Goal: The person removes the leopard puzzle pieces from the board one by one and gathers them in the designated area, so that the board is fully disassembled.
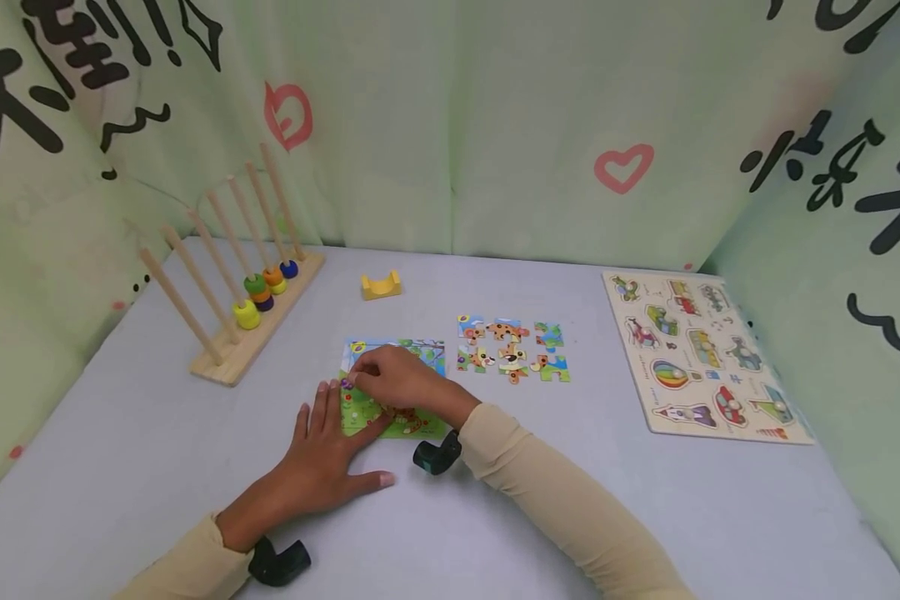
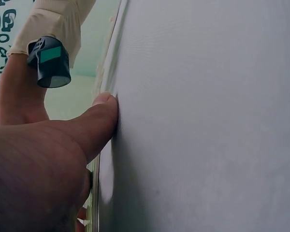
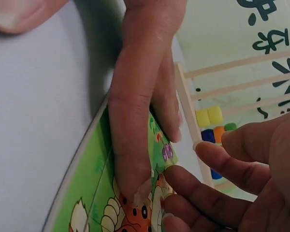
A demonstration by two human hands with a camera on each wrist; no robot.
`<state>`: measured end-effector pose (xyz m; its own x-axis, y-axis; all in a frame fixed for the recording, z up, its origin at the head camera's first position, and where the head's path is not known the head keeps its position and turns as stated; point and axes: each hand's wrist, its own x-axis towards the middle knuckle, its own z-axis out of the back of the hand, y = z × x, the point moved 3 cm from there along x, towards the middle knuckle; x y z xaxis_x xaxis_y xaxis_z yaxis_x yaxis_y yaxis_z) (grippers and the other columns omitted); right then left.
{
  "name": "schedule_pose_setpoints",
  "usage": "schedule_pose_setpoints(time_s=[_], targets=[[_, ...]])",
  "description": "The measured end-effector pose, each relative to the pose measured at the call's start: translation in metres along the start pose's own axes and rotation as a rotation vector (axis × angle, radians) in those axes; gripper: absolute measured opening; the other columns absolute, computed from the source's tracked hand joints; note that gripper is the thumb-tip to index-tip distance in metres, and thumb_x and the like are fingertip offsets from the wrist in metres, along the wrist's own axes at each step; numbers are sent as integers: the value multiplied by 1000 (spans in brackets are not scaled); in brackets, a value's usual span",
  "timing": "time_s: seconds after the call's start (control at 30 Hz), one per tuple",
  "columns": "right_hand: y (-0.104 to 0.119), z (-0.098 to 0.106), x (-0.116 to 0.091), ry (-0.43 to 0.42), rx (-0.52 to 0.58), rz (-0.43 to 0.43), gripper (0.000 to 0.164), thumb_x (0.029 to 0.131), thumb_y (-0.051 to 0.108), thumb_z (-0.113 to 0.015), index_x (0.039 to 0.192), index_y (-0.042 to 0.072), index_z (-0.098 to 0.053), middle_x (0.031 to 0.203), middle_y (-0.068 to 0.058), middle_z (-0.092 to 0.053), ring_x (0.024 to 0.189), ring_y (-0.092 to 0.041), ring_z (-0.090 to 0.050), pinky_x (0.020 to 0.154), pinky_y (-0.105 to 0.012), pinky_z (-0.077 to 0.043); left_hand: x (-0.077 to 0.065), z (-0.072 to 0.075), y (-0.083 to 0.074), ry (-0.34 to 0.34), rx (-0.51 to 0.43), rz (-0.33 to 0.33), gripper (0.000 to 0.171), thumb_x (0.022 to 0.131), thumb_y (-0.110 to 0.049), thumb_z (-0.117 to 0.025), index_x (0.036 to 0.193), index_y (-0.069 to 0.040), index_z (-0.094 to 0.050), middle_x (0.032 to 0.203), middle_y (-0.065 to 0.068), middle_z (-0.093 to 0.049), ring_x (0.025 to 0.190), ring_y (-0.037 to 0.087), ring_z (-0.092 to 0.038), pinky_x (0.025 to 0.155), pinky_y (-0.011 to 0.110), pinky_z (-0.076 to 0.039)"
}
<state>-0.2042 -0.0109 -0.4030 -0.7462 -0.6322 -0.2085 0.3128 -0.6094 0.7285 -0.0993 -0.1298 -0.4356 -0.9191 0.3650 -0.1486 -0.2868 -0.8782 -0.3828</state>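
Note:
A colourful jigsaw board (image 1: 429, 357) with an animal picture on a green ground lies on the table. My left hand (image 1: 317, 467) rests spread at its left and near edges, its index fingertip on the picture and its thumb on the tablecloth. Over the board hovers my right hand (image 1: 401, 377), fingers bent, with the thumb and index tips close together near the left edge. In the right wrist view a printed purple butterfly (image 3: 167, 152) shows close to the fingertips of both hands. I cannot tell whether the right fingertips hold a piece.
Several loose jigsaw pieces (image 1: 512, 354) lie right of the board. A wooden peg stand (image 1: 228, 367) with coloured beads stands at the left. Behind the board sits a yellow curved block (image 1: 381, 288). A wooden picture puzzle (image 1: 690, 333) lies far right. Green curtains surround the table.

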Motion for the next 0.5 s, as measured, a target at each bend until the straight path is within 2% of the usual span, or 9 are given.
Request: schedule_pose_setpoints(time_s=[0.1, 0.23, 0.33, 0.5], targets=[[-1, 2, 0, -2, 56, 8, 25, 101, 23, -53, 112, 8, -70, 94, 4, -66, 81, -10, -57, 74, -26, -46, 1, 0, 0, 13, -5, 11, 78, 84, -68, -60, 148, -27, -44, 154, 36, 4, 141, 49, 13, 105, 70, -1], [1, 4, 0, -9, 102, 60, 21, 100, 18, -55, 110, 7, -69, 92, 1, -67, 80, -11, -58, 72, -25, -47, 0, 0, 0, 16, -17, 13, 78, 84, -67, -60, 148, -26, -44, 154, 35, 5, 141, 49, 14, 105, 70, 0], [3, 3, 1, -7, 93, 84, 17, 97, 11, -59, 110, 7, -69, 95, 1, -66, 83, -9, -57, 72, -23, -47, -1, 0, 1, 3, -23, 2, 77, 84, -66, -60, 148, -26, -44, 154, 36, 5, 141, 49, 13, 104, 71, 0], [2, -2, 2, 32, 73, 65, 18, 93, 2, -62, 107, 6, -72, 83, 2, -67, 70, -8, -55, 65, -21, -45, -2, 2, 0, -5, -15, -6, 76, 85, -67, -59, 148, -28, -44, 153, 37, 4, 140, 52, 12, 104, 71, 1]])
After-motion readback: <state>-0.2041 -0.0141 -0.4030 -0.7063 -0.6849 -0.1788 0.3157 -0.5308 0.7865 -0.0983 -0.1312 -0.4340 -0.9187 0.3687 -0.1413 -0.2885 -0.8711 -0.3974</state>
